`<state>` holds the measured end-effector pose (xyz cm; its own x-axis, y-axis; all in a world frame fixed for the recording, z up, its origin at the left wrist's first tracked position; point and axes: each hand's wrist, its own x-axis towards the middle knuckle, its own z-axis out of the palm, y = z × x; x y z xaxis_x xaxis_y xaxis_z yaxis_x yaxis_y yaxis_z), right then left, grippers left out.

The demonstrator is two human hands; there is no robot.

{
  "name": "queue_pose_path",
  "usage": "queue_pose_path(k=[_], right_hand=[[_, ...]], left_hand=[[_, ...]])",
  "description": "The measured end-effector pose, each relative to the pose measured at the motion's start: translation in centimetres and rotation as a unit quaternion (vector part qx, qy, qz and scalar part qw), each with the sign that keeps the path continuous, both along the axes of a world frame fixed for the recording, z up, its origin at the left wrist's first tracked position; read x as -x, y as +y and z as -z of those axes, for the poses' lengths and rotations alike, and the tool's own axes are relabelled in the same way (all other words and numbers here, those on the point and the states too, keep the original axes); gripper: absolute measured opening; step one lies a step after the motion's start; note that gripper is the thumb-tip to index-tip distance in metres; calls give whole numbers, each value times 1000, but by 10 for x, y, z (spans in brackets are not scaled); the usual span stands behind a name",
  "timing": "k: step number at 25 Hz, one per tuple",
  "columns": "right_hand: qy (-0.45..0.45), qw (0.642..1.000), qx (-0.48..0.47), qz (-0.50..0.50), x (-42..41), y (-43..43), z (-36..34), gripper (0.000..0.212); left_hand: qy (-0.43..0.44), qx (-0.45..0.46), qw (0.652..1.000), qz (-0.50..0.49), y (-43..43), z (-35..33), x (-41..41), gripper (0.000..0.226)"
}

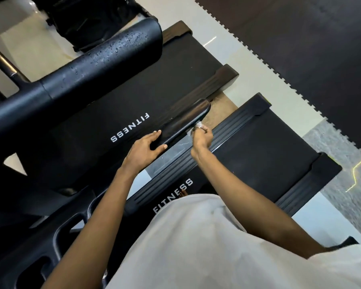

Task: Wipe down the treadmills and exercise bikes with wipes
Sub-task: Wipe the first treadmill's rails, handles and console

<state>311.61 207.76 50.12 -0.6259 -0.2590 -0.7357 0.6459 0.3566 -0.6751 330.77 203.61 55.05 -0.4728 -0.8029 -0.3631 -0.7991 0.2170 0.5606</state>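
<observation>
Wipe (198, 124) is small, white and scrunched up, pinched tight in my right grip (201, 137). It touches the side of the black, shiny handrail (188, 117), near its round end. My left grip (146, 147) is closed around the same handrail, fingers on top, thumb at the side. The black treadmill belt (154, 90) below says FITNESS.
</observation>
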Motion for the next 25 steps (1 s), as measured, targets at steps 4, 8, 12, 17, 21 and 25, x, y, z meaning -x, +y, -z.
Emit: queue_pose_path(k=[4, 8, 12, 17, 21, 25], right_hand=[[-19, 999, 51, 4, -17, 9, 7, 5], [-45, 998, -22, 37, -3, -6, 5, 18], [-40, 999, -7, -32, -20, 4, 3, 19], [-59, 996, -57, 28, 0, -6, 6, 29], [-8, 997, -7, 73, 2, -7, 2, 2], [208, 975, 69, -30, 4, 15, -13, 9]], left_hand=[[0, -22, 1000, 0, -5, -2, -1, 68], [1, -26, 1000, -7, -5, -3, 2, 67], [5, -26, 999, -26, 0, -6, 4, 64], [14, -33, 999, -31, 3, -8, 4, 65], [12, -42, 999, -31, 4, -10, 0, 65], [6, -20, 999, -32, 11, -10, -8, 65]])
